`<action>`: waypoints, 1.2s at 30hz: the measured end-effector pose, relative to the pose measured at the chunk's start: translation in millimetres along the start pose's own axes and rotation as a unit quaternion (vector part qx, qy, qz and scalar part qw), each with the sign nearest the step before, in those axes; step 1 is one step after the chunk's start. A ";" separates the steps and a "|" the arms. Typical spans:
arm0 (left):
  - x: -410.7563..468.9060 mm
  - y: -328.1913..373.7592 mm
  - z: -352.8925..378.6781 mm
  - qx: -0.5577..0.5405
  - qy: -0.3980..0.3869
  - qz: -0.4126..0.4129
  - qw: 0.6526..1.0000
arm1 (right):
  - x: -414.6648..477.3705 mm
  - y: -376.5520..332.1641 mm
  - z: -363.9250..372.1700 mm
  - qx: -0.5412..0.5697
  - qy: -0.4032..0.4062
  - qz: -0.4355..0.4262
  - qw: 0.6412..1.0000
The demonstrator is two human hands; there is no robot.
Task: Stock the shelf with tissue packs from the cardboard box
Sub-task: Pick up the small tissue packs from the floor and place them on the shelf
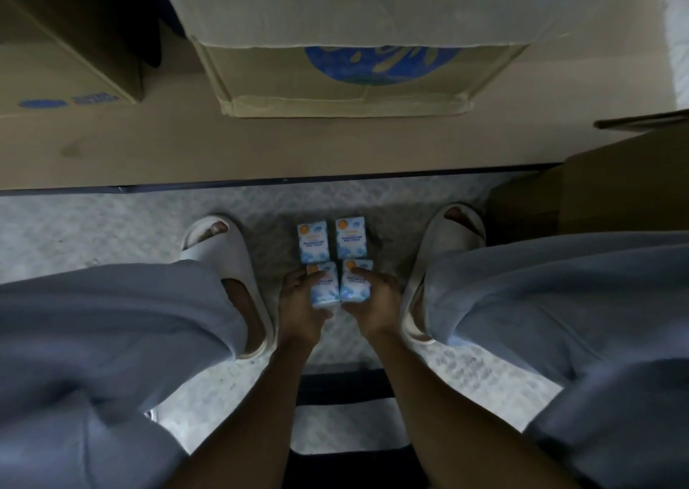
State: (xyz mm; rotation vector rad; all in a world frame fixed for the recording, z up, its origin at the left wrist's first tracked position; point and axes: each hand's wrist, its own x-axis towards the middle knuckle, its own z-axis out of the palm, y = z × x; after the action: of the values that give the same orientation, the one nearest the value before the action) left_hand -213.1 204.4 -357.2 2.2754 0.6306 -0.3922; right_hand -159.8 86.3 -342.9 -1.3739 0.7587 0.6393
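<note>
Four tissue packs (313, 240) sit in a 2x2 block on the floor (112, 220), between the person's feet. Far two lie flat, side by side, untouched. Near two are in hand: left hand (298, 302) has fingers curled round the left pack, right hand (374, 298) curled round the right one. Those two packs touch each other. Can't tell if they're lifted or resting on the floor.

Packs: white-blue wrap, orange round mark in a top corner, dark print lines mid-face, too blurred to read.

Cardboard box (373, 78) stands ahead on the shelf (261, 145), a low tan board with a dark front edge. Big blue round logo with pale splashes on its front, no legible text. Second box (67, 78) at left has blue print, unreadable. Third box (596, 190), plain brown, is at right near the right foot.

Floor is light and speckled, lighting dim. White slides (223, 250), grey-blue trousers (112, 339).
</note>
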 end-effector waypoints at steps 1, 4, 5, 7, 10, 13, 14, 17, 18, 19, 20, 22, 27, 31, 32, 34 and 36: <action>-0.3 1.6 1.5 -0.029 0.030 0.000 0.999 | 0.7 0.1 -0.5 0.023 -0.005 -0.008 1.000; 0.5 -0.8 0.8 -0.209 0.037 -0.037 0.977 | 0.6 1.2 -2.5 0.041 -0.009 -0.014 0.999; 0.3 0.0 3.3 -0.220 0.026 -0.042 0.974 | -0.8 -0.7 -1.6 0.060 -0.010 -0.007 0.998; -0.1 -0.9 4.6 -0.153 0.046 -0.038 0.986 | -0.5 0.7 -2.9 0.038 -0.006 -0.021 0.999; 1.5 3.0 6.7 -0.169 0.018 -0.094 0.981 | -4.2 1.4 -4.7 -0.018 0.001 -0.020 1.000; -3.7 5.8 0.3 -0.277 0.020 -0.123 0.953 | -4.6 2.8 -8.2 -0.138 0.011 -0.059 0.989; -5.6 10.5 -3.4 -0.284 0.012 -0.120 0.951 | -6.5 1.9 -9.2 -0.221 0.005 -0.074 0.972; -10.1 13.7 -9.6 -0.322 0.019 -0.128 0.938 | -15.1 -1.3 -11.0 -0.288 -0.015 -0.128 0.949; -12.7 13.7 -12.2 -0.317 0.023 -0.118 0.941 | -19.0 -2.4 -12.1 -0.289 -0.009 -0.141 0.947; -14.0 12.6 -14.9 -0.311 0.023 -0.107 0.944 | -22.8 -7.3 -10.6 -0.279 0.006 -0.152 0.948; -16.1 14.9 -19.5 -0.311 0.021 -0.101 0.945 | -24.9 -11.8 -10.4 -0.268 0.008 -0.156 0.951; -20.1 21.3 -31.0 -0.287 0.013 -0.083 0.954 | -35.1 -25.5 -7.5 -0.245 -0.002 -0.143 0.959; -37.6 44.7 -64.5 -0.266 0.050 -0.042 0.962 | -77.1 -61.0 -7.0 -0.350 -0.007 -0.212 0.912; -50.2 77.9 -104.9 -0.272 0.114 0.006 0.956 | -111.9 -102.7 3.5 -0.285 0.010 -0.269 0.920; -53.8 87.5 -116.3 -0.276 0.134 0.021 0.951 | -120.2 -114.0 6.7 -0.278 0.017 -0.290 0.916; -58.9 102.5 -138.9 -0.275 0.172 0.050 0.945 | -137.9 -136.4 12.8 -0.256 0.022 -0.333 0.907; -66.4 116.2 -164.7 -0.283 0.202 0.077 0.935 | -155.9 -157.8 18.4 -0.241 0.006 -0.368 0.898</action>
State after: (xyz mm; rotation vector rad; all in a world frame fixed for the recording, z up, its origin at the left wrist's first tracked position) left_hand -190.1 230.7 -147.9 1.8280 0.6559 0.3164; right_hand -130.4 93.8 -122.3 -1.9659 0.0316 0.2060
